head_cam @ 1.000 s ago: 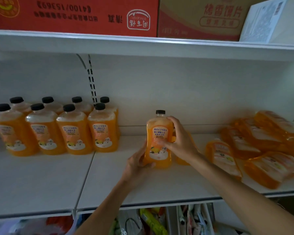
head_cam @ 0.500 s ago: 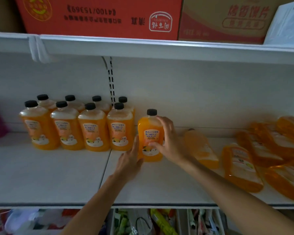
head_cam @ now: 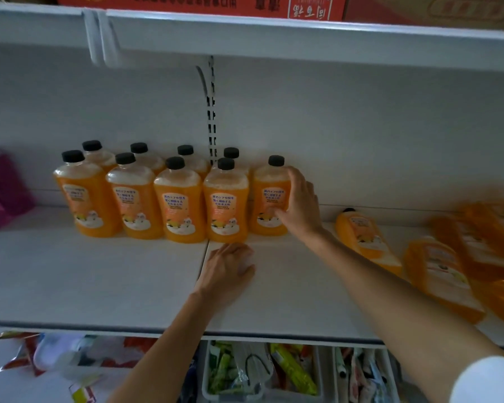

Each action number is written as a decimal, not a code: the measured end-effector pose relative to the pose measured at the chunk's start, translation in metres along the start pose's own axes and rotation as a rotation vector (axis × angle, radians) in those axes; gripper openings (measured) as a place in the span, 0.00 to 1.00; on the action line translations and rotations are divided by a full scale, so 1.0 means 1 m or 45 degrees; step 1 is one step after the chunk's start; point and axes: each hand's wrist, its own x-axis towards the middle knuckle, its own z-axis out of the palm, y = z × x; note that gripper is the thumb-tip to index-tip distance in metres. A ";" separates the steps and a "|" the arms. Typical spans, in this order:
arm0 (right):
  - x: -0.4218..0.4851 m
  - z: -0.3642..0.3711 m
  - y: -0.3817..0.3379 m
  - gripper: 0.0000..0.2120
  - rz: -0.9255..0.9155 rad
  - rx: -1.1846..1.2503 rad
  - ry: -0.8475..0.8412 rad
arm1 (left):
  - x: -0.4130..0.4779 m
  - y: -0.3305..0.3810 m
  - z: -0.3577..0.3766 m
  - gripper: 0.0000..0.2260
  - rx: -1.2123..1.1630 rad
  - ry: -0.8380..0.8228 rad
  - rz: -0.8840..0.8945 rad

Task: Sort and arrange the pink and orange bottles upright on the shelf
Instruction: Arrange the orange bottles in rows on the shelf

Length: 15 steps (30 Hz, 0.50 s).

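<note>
Several orange bottles (head_cam: 176, 202) with black caps stand upright in two rows on the white shelf (head_cam: 99, 274). At the right end of the front row stands one more orange bottle (head_cam: 266, 196), and my right hand (head_cam: 298, 203) grips its right side. My left hand (head_cam: 229, 266) rests on the shelf board in front of the row, holding nothing. Several orange bottles (head_cam: 364, 237) lie on their sides further right. A pink bottle (head_cam: 0, 190) shows at the left edge, blurred.
A higher shelf (head_cam: 274, 39) carries red and brown cartons (head_cam: 201, 4) close overhead. A slotted upright (head_cam: 211, 112) runs down the back wall. Below the shelf edge, bins (head_cam: 259, 370) hold packets. Bare board lies between the upright row and the lying bottles.
My right hand has slid the bottle left against the end of the upright row. My left hand has let go of it and dropped onto the shelf board.
</note>
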 end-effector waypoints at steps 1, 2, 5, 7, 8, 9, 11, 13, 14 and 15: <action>0.004 -0.001 0.000 0.42 0.017 -0.024 -0.020 | 0.000 0.000 0.000 0.17 -0.001 0.002 0.006; 0.008 -0.001 0.000 0.42 0.029 -0.037 -0.038 | 0.000 0.000 0.001 0.17 -0.005 0.007 0.011; 0.013 0.002 -0.002 0.42 0.045 -0.116 -0.030 | 0.001 -0.002 0.002 0.17 -0.018 0.032 0.016; 0.014 0.007 -0.009 0.41 0.062 -0.255 0.011 | 0.002 -0.003 0.003 0.17 -0.012 0.033 0.007; 0.014 0.009 -0.014 0.40 0.084 -0.326 0.022 | 0.002 -0.003 0.004 0.17 -0.007 0.035 0.009; 0.015 0.009 -0.019 0.39 0.114 -0.380 0.018 | 0.002 -0.003 0.005 0.17 0.003 0.039 0.014; 0.016 0.006 -0.027 0.39 0.175 -0.438 -0.023 | 0.001 -0.003 0.005 0.16 0.027 0.061 0.026; 0.015 0.000 -0.027 0.41 0.210 -0.449 -0.118 | -0.001 -0.003 0.006 0.16 0.016 0.102 0.038; 0.014 -0.003 -0.025 0.43 0.217 -0.447 -0.185 | -0.002 -0.002 0.006 0.16 0.031 0.110 0.049; 0.013 -0.008 -0.024 0.44 0.208 -0.450 -0.251 | -0.003 -0.002 0.005 0.17 0.060 0.120 0.071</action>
